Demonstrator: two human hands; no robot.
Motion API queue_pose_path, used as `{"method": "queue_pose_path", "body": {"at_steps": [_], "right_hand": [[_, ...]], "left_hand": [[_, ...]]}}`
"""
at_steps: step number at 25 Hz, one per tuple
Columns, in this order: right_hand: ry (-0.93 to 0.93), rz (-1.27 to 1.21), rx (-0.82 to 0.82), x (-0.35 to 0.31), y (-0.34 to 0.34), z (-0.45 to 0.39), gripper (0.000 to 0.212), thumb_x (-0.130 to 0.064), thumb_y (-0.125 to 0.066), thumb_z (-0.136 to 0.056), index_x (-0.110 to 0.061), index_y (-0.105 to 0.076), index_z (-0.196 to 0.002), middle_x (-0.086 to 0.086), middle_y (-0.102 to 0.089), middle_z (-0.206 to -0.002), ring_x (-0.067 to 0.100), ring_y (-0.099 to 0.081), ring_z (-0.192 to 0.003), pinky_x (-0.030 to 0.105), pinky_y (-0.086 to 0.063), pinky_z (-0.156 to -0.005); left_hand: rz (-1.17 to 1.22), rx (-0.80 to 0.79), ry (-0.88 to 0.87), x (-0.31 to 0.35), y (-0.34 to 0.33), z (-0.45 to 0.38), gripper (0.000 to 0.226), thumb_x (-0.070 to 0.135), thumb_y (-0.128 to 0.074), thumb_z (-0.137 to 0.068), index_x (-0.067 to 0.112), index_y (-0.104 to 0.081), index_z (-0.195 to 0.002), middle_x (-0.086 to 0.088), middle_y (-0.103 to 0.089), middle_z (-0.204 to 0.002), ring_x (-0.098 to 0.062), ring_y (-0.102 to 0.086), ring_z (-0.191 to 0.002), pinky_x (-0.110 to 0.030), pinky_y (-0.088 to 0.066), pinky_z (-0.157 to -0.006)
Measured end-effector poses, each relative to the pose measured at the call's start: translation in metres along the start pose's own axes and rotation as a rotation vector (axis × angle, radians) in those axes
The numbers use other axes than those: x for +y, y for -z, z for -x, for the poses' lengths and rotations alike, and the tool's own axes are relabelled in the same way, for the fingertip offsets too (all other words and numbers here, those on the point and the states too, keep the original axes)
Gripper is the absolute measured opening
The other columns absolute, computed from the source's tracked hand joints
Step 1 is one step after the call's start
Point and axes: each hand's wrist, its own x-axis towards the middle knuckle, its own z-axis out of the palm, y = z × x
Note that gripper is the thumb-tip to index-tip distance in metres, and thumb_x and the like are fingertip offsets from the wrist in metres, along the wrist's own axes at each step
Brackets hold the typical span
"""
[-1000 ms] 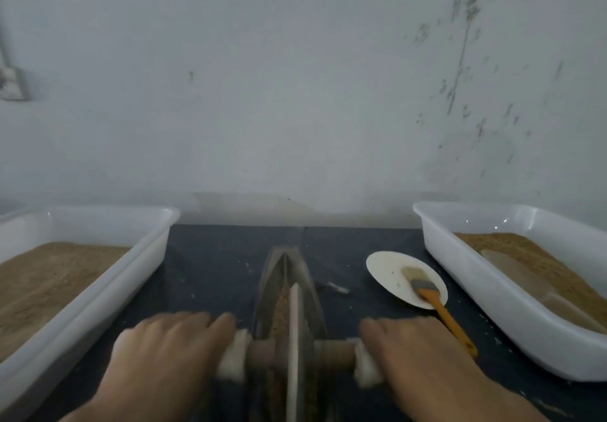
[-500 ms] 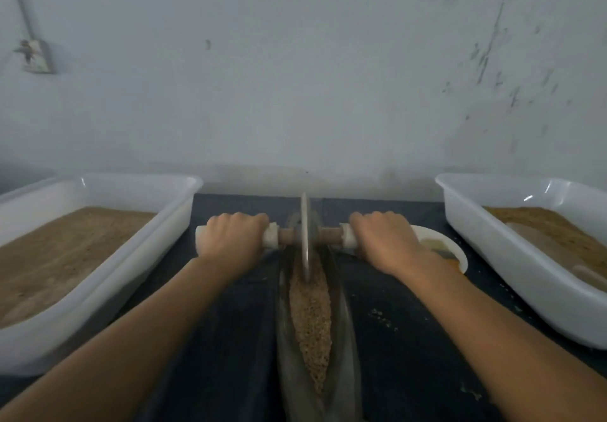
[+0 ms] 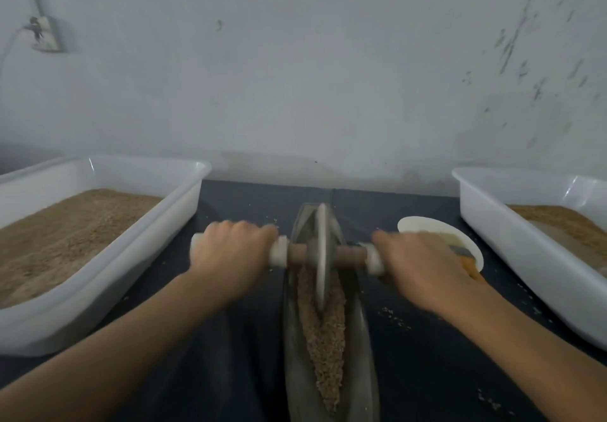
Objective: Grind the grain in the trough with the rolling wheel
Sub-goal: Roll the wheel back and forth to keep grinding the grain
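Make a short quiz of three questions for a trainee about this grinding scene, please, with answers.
1. True or false: both hands grip the axle of the rolling wheel.
2. What lies in the trough? A) water B) grain C) nails
3. The brush lies on the white ____.

Key:
1. True: left hand, right hand.
2. B, grain.
3. Plate, where the brush lies.

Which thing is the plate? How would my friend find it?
Find the big white tub on the right. Just left of it, on the dark cloth, beyond the right hand, lies the plate. It is the only small round white thing, with a brush resting on it.
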Motion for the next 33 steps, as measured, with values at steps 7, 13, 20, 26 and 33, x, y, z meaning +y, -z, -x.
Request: {"method": "queue_pose_path", "body": {"at_steps": [7, 13, 20, 26, 33], "right_hand": [[-0.012, -0.043, -0.008, 0.006, -0.006, -0.029, 0.029, -0.039, -0.061, -0.082, -0.031, -0.034, -0.084, -0.001, -0.063, -0.085, 0.025, -0.057, -0.073, 0.033, -0.035, -0.058], [-0.021, -0.2, -0.368, -0.006, 0.005, 0.064, 0.032, -0.049, -0.06, -0.074, -0.047, -0.029, -0.082, -0.013, -0.048, -0.076, 0.008, -0.047, -0.074, 0.024, -0.03, -0.054], [-0.05, -0.021, -0.015, -0.001, -0.007, -0.057, 0.022, -0.034, -0.061, -0.085, -0.024, -0.049, -0.101, 0.004, -0.065, -0.099, 0.029, -0.061, -0.088, 0.035, -0.038, -0.066], [0.085, -0.212, -0.109, -0.008, 0.001, 0.036, 0.033, -0.041, -0.063, -0.078, -0.038, -0.032, -0.086, -0.011, -0.055, -0.082, 0.015, -0.058, -0.078, 0.034, -0.044, -0.065], [0.053, -0.196, -0.086, -0.011, 0.002, 0.037, 0.027, -0.04, -0.061, -0.08, -0.035, -0.037, -0.092, -0.009, -0.058, -0.088, 0.017, -0.059, -0.083, 0.037, -0.047, -0.072]], "left_hand": [[0.056, -0.032, 0.034, 0.0, 0.0, -0.022, 0.026, 0.041, -0.063, -0.081, 0.028, -0.042, -0.089, 0.007, -0.057, -0.08, -0.022, -0.052, -0.069, -0.032, -0.031, -0.06], [0.051, 0.171, -0.245, 0.008, 0.033, 0.054, 0.059, 0.033, -0.081, -0.031, 0.031, -0.033, -0.067, 0.008, -0.041, -0.049, -0.015, -0.041, -0.039, -0.022, -0.005, -0.045], [0.051, -0.044, 0.046, 0.004, -0.008, -0.046, 0.015, 0.035, -0.056, -0.086, 0.028, -0.049, -0.098, 0.003, -0.063, -0.098, -0.024, -0.061, -0.089, -0.033, -0.038, -0.068], [0.151, -0.176, -0.104, 0.002, 0.02, 0.025, 0.031, 0.044, -0.06, -0.079, 0.043, -0.03, -0.087, 0.016, -0.047, -0.078, -0.009, -0.047, -0.072, -0.029, -0.031, -0.065], [0.101, -0.134, -0.053, 0.005, 0.026, 0.03, 0.032, 0.046, -0.057, -0.08, 0.042, -0.025, -0.082, 0.014, -0.035, -0.068, -0.006, -0.03, -0.06, -0.027, -0.024, -0.057]]}}
